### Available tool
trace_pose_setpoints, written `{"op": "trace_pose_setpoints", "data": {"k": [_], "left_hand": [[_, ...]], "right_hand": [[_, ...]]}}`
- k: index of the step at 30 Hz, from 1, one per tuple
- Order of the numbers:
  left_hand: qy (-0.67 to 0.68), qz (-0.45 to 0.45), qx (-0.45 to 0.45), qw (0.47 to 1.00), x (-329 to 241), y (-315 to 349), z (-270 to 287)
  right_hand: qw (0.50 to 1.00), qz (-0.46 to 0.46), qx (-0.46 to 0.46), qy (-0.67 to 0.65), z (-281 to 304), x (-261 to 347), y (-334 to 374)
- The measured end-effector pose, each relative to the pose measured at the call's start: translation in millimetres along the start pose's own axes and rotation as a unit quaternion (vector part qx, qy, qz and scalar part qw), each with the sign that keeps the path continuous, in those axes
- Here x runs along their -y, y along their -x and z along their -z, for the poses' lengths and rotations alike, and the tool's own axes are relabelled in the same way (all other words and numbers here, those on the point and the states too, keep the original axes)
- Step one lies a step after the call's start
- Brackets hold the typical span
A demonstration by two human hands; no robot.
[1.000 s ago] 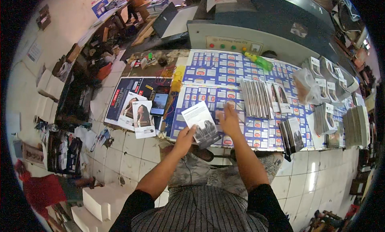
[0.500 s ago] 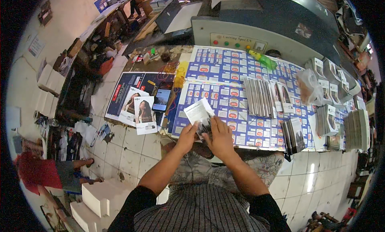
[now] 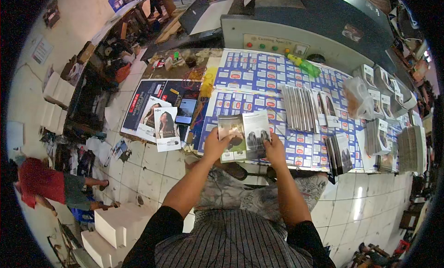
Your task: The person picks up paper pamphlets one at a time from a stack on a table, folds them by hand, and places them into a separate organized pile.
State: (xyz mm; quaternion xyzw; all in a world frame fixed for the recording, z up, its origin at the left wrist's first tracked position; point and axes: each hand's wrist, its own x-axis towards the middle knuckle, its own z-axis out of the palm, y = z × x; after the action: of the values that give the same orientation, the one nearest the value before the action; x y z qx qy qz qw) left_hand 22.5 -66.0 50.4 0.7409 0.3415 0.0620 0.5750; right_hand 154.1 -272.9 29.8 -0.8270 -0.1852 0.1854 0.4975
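Note:
An unfolded leaflet (image 3: 244, 134) is spread between my hands over the table's front edge, showing a green-brown photo panel on the left and a pale panel with a dark picture on the right. My left hand (image 3: 215, 146) grips its left side, thumb on the face. On the opposite side, my right hand (image 3: 275, 151) pinches the right margin. To the left, a white leaflet with a portrait (image 3: 167, 130) overlaps another similar leaflet (image 3: 150, 121). Right of my hands, a row of folded leaflets (image 3: 298, 109) stands on the blue-and-white printed sheets (image 3: 249, 101).
A phone (image 3: 186, 111) lies by the portrait leaflets. Dark leaflets (image 3: 339, 154) sit at the front edge, taller stacks (image 3: 410, 150) at the far right. A plastic bag (image 3: 357, 99) and green bottle (image 3: 309, 69) lie farther back, before a grey machine (image 3: 277, 42). A red-shirted person (image 3: 44, 182) is at left.
The leaflet went from a tilted, folded bundle to opened flat, two panels facing up. My hands have moved apart to its two sides, the right one shifting rightward.

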Motion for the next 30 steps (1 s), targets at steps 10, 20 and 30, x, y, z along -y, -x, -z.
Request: {"op": "trace_pose_setpoints", "data": {"k": [10,20,30], "left_hand": [[-0.451,-0.356,0.006,0.818,36.5,-17.7,-48.1],[-0.524,-0.311,0.067,0.790,26.6,-14.3,-40.9],[-0.501,-0.302,-0.006,0.811,68.3,-24.2,35.2]], "right_hand": [[1.000,0.011,-0.020,0.021,-3.6,-1.5,12.7],[0.962,0.220,0.108,0.119,-10.8,4.6,-4.6],[0.902,0.300,0.099,0.293,-43.2,-8.6,-14.8]]}}
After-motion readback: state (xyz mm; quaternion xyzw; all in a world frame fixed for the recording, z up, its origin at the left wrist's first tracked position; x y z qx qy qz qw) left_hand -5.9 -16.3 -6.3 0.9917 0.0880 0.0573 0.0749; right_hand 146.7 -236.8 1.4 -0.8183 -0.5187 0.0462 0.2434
